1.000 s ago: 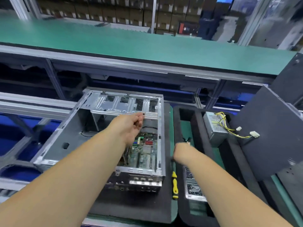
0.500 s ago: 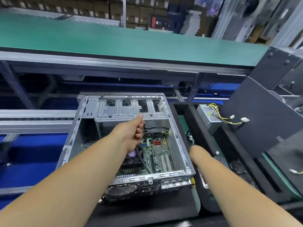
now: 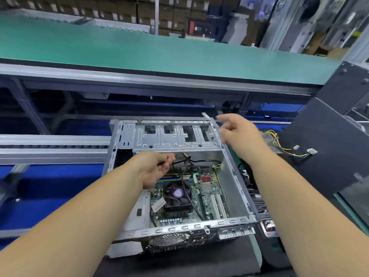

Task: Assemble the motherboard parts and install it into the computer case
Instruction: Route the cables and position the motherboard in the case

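Now left hand (image 3: 154, 169) fingers pinch black cable (image 3: 191, 161) in case (image 3: 232, 188); right hand (image 3: 238, 134) fingers spread loose.

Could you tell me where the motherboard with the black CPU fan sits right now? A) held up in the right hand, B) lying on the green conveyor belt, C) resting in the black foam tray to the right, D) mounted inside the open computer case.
D: the motherboard with its CPU fan lies flat on the floor of the open computer case, enclosed by its metal walls.

Both forearms outstretched, left hand (image 3: 157, 168) curled, right hand (image 3: 237, 132) with fingers loosely spread
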